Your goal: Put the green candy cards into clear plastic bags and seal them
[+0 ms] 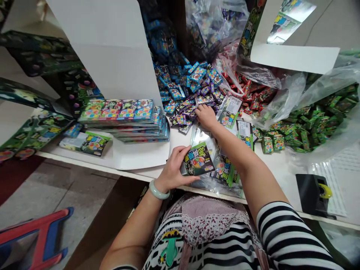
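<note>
My left hand (173,168) grips a clear bag with a green printed header card (199,160) at the table's near edge, fingers curled round its left side. My right hand (206,116) reaches forward into a pile of small purple and blue candy boxes (188,101), fingers bent down onto them; what they hold, if anything, is hidden. More clear header bags (229,112) lie beside and under my right forearm.
A stack of filled packs (126,118) sits left of the pile, under a white cardboard sheet (112,48). Red boxes (250,92) and green boxes (306,125) spill from plastic bags at right. A black tape dispenser (315,193) stands at right. A red-and-blue stool (36,236) is on the floor.
</note>
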`<state>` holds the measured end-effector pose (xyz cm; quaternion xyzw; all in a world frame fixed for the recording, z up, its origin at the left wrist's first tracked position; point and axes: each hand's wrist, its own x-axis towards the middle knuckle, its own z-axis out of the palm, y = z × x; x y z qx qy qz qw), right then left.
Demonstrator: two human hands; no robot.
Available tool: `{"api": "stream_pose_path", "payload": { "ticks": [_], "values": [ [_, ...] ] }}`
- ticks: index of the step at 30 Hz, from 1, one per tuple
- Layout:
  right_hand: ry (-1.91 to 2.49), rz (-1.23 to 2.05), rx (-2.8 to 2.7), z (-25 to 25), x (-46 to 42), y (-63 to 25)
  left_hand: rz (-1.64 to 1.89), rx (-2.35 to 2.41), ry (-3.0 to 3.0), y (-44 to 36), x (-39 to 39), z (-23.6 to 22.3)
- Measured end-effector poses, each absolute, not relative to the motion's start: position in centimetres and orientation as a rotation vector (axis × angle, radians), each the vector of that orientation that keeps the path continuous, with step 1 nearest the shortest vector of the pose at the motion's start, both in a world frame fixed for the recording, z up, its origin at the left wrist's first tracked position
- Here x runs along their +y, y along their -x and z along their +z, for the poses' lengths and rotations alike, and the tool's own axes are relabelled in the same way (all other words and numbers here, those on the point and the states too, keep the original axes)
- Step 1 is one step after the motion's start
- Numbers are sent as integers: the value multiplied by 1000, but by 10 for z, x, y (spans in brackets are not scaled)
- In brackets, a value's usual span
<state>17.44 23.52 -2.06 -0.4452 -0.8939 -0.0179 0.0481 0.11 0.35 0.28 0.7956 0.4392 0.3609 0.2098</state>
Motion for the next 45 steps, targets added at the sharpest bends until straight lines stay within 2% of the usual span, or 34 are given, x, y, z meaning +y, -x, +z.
{"api": "stream_pose_path", "payload": {
  "ticks": [4,8,15,18,21,25,33,36,39,41,45],
  "values": [
    [1159,-21,-2666,-13,219,-216,1034,1256,-2204,6,3,1],
    [937,-5,-2544,-15,161,-280,1042,1334,-2191,14,1,-5],
    [918,98,-2376,-29,61,-354,1054,1375,-2198,9,12,-10],
    [1048,365,-2145,-25,42,-356,1048,1344,-2228,-2,16,-6],
    [1275,826,-1663,-17,36,-350,1033,1315,-2260,-10,18,-3],
    [1304,1312,-1222,-11,42,-346,1018,1320,-2275,-15,18,-1],
    [1382,1383,-693,-16,47,-341,994,1318,-2268,-14,16,-5],
    [1471,1454,-859,-16,33,-347,992,1336,-2263,-13,16,-8],
    [1581,1450,-1420,-11,13,-360,972,1349,-2256,-11,17,-10],
    [1551,1279,-1754,-5,10,-369,966,1355,-2245,-11,18,-11],
    [1425,735,-2205,5,41,-373,937,1321,-2249,-17,21,-6]
  ]
}}
